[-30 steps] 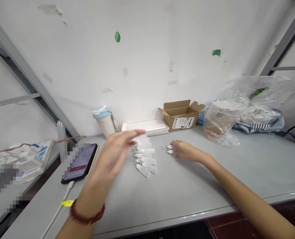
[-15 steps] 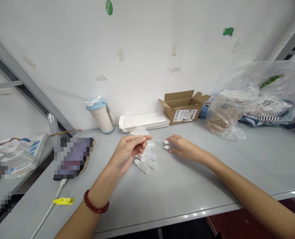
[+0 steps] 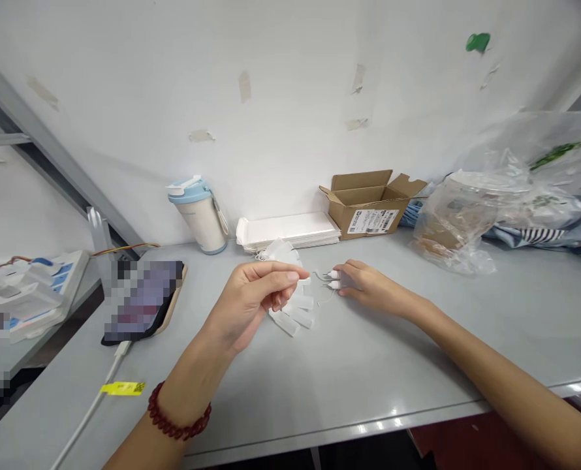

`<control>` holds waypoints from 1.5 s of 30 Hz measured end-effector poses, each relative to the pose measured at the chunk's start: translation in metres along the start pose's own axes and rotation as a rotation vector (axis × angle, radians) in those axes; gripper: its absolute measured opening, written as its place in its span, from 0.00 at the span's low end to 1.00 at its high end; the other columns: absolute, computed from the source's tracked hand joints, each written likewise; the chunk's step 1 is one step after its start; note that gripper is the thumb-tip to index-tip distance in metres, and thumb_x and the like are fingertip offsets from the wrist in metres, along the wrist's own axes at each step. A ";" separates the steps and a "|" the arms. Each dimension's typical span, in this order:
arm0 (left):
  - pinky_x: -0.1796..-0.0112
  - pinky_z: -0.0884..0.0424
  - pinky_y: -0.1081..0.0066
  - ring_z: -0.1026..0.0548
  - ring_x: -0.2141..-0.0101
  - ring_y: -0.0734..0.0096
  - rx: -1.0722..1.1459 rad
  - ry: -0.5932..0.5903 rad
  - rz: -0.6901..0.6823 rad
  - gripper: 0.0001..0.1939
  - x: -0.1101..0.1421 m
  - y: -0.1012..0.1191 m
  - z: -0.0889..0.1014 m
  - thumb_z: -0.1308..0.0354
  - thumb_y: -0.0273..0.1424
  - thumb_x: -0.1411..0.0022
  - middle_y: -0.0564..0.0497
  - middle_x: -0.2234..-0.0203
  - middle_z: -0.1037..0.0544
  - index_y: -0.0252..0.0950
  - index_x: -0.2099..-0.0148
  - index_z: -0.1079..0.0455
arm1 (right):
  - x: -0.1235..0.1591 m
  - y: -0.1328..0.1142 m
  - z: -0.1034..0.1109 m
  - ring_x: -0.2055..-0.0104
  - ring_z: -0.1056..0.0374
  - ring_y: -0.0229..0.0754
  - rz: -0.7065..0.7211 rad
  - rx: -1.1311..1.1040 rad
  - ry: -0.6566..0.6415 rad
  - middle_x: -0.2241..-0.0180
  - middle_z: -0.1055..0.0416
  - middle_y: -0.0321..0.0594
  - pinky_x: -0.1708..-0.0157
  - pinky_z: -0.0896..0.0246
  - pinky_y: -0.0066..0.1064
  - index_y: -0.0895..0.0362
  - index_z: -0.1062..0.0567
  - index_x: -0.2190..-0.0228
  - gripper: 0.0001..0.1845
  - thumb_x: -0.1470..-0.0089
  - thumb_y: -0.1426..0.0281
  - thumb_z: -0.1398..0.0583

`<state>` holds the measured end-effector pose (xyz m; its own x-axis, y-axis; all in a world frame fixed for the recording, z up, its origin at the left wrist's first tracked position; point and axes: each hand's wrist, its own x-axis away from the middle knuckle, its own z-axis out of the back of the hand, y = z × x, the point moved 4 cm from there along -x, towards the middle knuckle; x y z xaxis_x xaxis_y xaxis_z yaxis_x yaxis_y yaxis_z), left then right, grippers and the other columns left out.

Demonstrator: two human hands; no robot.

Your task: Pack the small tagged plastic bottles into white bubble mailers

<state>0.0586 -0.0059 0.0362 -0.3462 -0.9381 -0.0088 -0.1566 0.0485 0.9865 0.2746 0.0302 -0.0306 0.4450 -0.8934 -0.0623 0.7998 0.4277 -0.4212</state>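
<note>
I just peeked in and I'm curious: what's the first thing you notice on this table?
Right in the middle, the left hand pinches at a fanned row of little white tags on the grey table, while the right hand rests beside them on small white-tipped pieces. Behind stand a blue-lidded cup near the wall and an open cardboard box, with crinkly plastic bags far right.

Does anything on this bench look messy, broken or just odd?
Nothing is spilled or broken. The left hand pinches a string over a fanned row of white tags, and the right hand rests on small white-tipped pieces. Oddities: scraps of old tape on the wall and a crumpled plastic bag slumped at right.
</note>
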 end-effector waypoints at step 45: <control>0.80 0.48 0.75 0.44 0.84 0.82 -0.106 0.137 -0.144 0.05 -0.008 -0.008 0.007 0.36 0.30 0.53 0.58 0.89 0.40 0.34 0.74 0.25 | 0.003 -0.008 0.000 0.53 0.37 0.49 0.016 -0.048 -0.018 0.57 0.33 0.48 0.55 0.40 0.39 0.59 0.34 0.50 0.21 0.47 0.71 0.44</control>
<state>0.0564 0.0037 0.0274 -0.1968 -0.9710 -0.1359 -0.0951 -0.1190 0.9883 0.2694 0.0237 -0.0270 0.4649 -0.8838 -0.0531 0.7724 0.4341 -0.4636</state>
